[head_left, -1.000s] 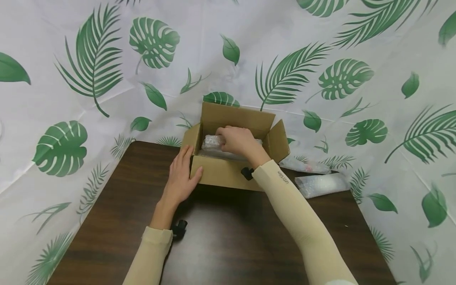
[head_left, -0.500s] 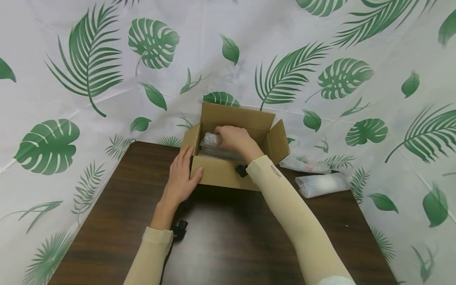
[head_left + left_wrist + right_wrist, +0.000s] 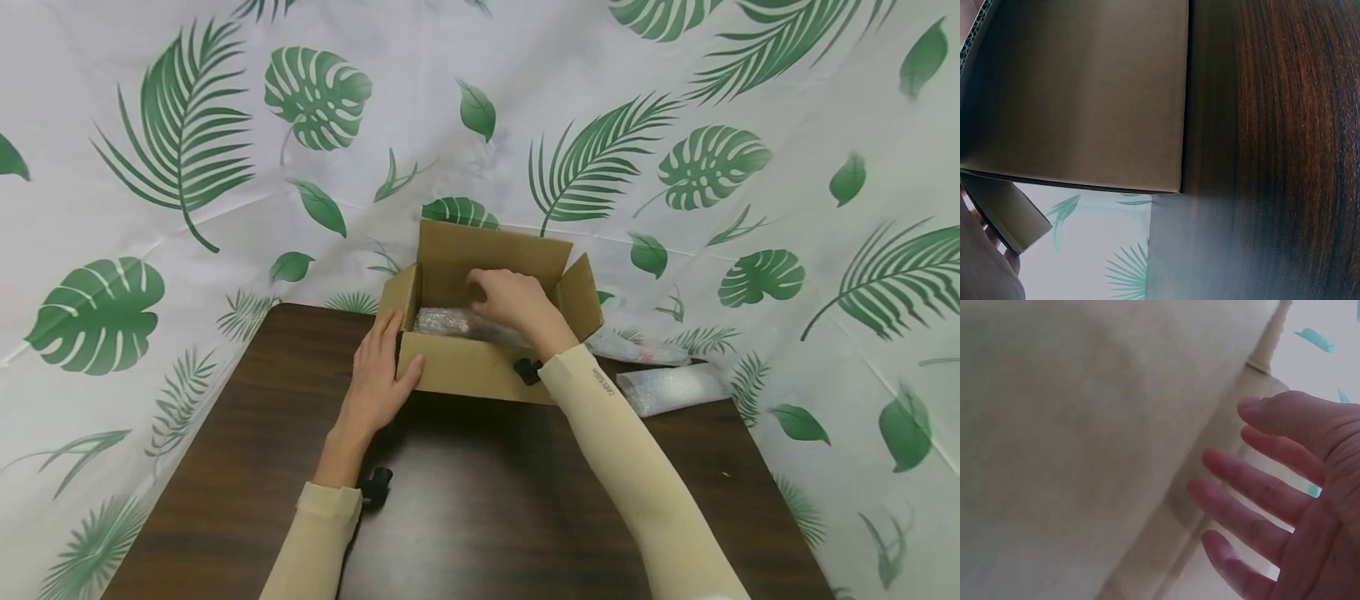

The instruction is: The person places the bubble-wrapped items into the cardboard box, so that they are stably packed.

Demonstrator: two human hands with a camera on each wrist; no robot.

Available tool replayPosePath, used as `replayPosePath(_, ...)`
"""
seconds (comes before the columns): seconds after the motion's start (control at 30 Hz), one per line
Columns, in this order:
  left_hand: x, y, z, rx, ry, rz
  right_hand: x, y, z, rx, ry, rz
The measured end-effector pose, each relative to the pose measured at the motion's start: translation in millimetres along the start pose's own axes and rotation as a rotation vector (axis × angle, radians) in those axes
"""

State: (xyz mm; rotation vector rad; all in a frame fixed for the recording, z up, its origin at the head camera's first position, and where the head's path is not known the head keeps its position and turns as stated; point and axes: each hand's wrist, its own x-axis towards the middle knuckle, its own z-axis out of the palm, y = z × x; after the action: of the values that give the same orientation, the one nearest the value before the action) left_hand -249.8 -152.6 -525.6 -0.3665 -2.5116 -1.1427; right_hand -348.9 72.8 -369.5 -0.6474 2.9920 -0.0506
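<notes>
Open brown cardboard box (image 3: 468, 367) sits near the far edge of the dark brown wood-grain table (image 3: 480, 517); its back flap (image 3: 491, 247) stands up, and the left flap (image 3: 401, 292) and right flap (image 3: 581, 292) splay outward. Inside there's a clear bubble-wrapped bundle (image 3: 441, 322) lying lengthwise just behind the front side; can't make out what's in the wrap, and the front side hides the bottom of the box.

Left hand (image 3: 375, 375) rests against the left front corner, fingers fairly straight along the left flap, thumb apart from them; right hand (image 3: 517, 302) is over the box opening, fingers spread, loosely bent and holding nothing; can't tell if any fingertip touches the wrap. That hand and its beige sleeve (image 3: 630, 467) block the view of the box's right part, fwiw.

Off to the right, a flat bubble-wrapped packet with a whitish middle (image 3: 671, 388) lies near the table edge; a second clear-wrapped packet with a bit of pink (image 3: 641, 348) lies just behind it; beyond everything hangs a white sheet with green leaf prints (image 3: 420, 67).
</notes>
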Motion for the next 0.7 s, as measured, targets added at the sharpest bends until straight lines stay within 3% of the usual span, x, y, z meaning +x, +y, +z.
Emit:
replayPosePath(0.27,-2.1,-0.5,2.5,-0.005,0.002,0.004,-37.6,15.4,-12.1,0.072,0.089,-0.013)
replayPosePath(0.5,-2.9,-0.3,4.7,-0.018,0.012,-0.004,-75.3,33.3,-22.1,0.115,0.269,-0.049)
replayPosePath(0.7,-1.8,0.5,3.5,-0.02,0.023,0.003,-103.9,54.9,-30.3,0.238,0.367,-0.056)
